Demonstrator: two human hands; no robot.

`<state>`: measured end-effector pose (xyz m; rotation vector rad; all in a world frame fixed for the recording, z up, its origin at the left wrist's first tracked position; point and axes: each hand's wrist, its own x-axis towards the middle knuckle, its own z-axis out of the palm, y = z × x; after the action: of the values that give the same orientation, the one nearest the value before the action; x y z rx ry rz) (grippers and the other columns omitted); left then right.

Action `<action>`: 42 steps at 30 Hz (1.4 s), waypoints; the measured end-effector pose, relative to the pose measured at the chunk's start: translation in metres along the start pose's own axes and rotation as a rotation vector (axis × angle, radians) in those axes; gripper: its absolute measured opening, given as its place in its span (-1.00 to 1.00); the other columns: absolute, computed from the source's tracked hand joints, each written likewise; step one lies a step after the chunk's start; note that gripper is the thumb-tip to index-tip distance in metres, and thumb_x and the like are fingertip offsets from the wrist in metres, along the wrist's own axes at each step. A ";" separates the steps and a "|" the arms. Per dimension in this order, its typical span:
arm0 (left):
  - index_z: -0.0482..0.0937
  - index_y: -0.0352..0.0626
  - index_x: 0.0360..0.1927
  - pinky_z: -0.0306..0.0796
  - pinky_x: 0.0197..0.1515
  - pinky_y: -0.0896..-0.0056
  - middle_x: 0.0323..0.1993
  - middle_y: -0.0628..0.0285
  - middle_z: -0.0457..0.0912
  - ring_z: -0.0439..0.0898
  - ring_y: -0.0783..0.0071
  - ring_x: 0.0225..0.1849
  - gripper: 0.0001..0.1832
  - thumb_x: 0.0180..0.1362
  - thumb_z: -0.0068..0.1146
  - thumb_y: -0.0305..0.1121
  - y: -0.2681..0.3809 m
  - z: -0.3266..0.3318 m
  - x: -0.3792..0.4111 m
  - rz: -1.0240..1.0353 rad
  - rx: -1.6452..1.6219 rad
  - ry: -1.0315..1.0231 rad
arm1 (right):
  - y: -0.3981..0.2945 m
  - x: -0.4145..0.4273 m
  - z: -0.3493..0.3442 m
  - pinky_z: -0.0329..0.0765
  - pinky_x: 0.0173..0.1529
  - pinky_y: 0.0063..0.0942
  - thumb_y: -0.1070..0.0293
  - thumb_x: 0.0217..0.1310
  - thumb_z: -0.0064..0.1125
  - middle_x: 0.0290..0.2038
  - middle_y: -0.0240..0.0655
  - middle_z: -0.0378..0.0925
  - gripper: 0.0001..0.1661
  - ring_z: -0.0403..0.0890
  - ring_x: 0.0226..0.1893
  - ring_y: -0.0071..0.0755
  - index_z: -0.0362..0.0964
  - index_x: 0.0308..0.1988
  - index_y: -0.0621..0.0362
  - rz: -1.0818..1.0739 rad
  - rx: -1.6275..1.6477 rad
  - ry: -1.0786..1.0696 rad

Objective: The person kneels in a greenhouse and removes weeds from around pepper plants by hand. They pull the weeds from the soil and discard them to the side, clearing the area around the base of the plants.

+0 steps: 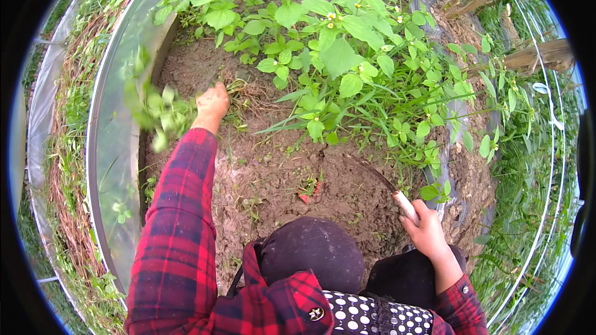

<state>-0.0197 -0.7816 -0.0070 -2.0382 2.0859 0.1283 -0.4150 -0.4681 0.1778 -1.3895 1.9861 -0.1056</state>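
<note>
My left hand [214,102] is closed on a bunch of uprooted weeds [163,107], whose blurred leaves hang to its left and whose roots show to its right. Bare brown soil [279,172] lies beneath it. At the lower right, my right hand [423,225] grips the pale handle of a sickle [379,177]. Its thin curved blade, dark with soil, points up and left, close over the ground. Beyond both hands grows a dense stand of leafy weeds [344,56] with small white and yellow flowers, and long grass blades at its near edge.
A clear plastic sheet [116,125] with a pale board edge runs along the left. On the right are a strip of plastic film [458,139], wooden poles [535,58] and white cords [551,116]. A small red thing [309,193] lies on the soil before my knees.
</note>
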 end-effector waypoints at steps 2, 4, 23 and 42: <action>0.41 -0.22 -0.14 0.38 -0.10 0.06 -0.25 -0.05 0.56 0.55 0.06 -0.15 -0.69 0.13 -0.32 -0.36 0.011 0.001 -0.005 -0.043 -0.078 -0.073 | -0.002 -0.001 0.001 0.38 -0.43 -0.17 0.36 -0.05 0.14 -0.61 -0.01 0.40 -0.76 0.47 -0.50 0.14 0.27 -0.38 0.20 0.019 -0.008 -0.002; 0.43 -0.21 -0.17 0.42 -0.16 0.12 -0.29 -0.08 0.57 0.57 0.04 -0.21 -0.72 0.10 -0.26 -0.37 0.013 0.008 -0.010 -0.061 -0.130 -0.018 | -0.005 0.002 0.004 0.39 -0.41 -0.17 0.35 -0.04 0.14 -0.60 -0.01 0.41 -0.76 0.47 -0.49 0.14 0.27 -0.36 0.19 0.014 -0.015 -0.014; 0.49 -0.12 -0.36 0.41 -0.51 0.21 -0.53 0.06 0.55 0.54 0.18 -0.56 -0.75 -0.23 0.02 -0.43 0.024 0.013 -0.195 0.720 -0.126 -0.124 | 0.013 0.022 -0.015 0.40 -0.37 -0.15 0.29 -0.02 0.12 -0.55 -0.02 0.45 -0.74 0.49 -0.46 0.11 0.28 -0.34 0.17 0.018 -0.075 0.107; 0.49 -0.22 -0.42 0.46 -0.30 0.14 -0.43 -0.04 0.58 0.59 0.08 -0.35 -0.85 -0.07 -0.05 -0.41 0.188 0.029 -0.109 0.663 -0.032 -0.205 | 0.157 -0.030 -0.042 0.38 -0.33 -0.24 0.35 -0.08 0.17 -0.50 -0.01 0.44 -0.72 0.47 -0.45 0.02 0.31 -0.36 0.25 0.186 -0.068 0.048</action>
<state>-0.2022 -0.6623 -0.0281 -1.2033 2.5309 0.4535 -0.5584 -0.3899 0.1551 -1.2473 2.1661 0.0133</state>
